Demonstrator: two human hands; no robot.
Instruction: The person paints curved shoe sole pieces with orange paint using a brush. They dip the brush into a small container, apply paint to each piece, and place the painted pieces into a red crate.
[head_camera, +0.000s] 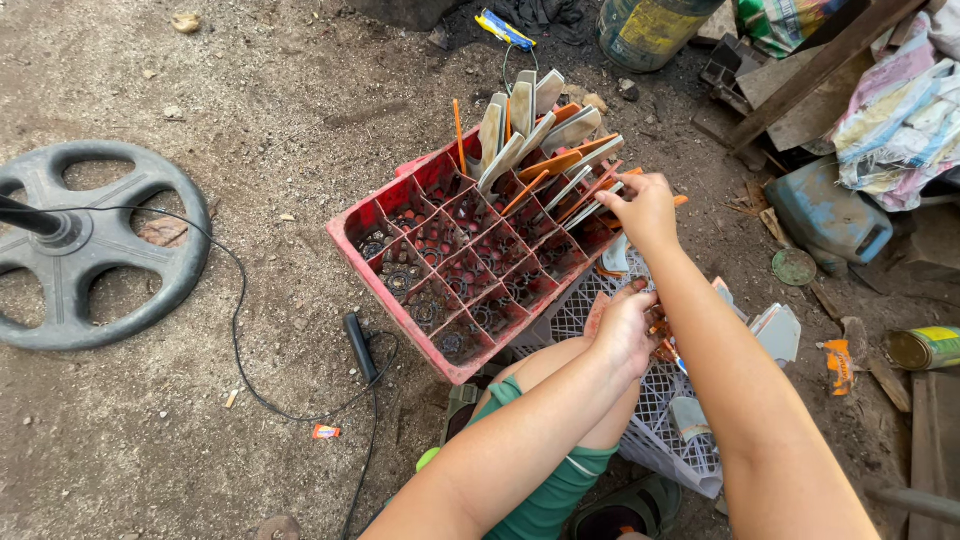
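Inside red crate (400, 290), flat blades (560, 150) (orange-handled) stand upright, tilted.

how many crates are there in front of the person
2. A red plastic compartment crate sits on the dirt, tools standing in its far cells by the right hand. A white plastic lattice crate lies beside it, under the left hand. Clutter may hide others.

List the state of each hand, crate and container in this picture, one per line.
Right hand: pinching a flat tool in the red crate.
Left hand: resting on the white crate.
Red crate: tilted, far cells full of tools.
White crate: under the red one.
Blue jug: on its side.
Tin can: on its side.
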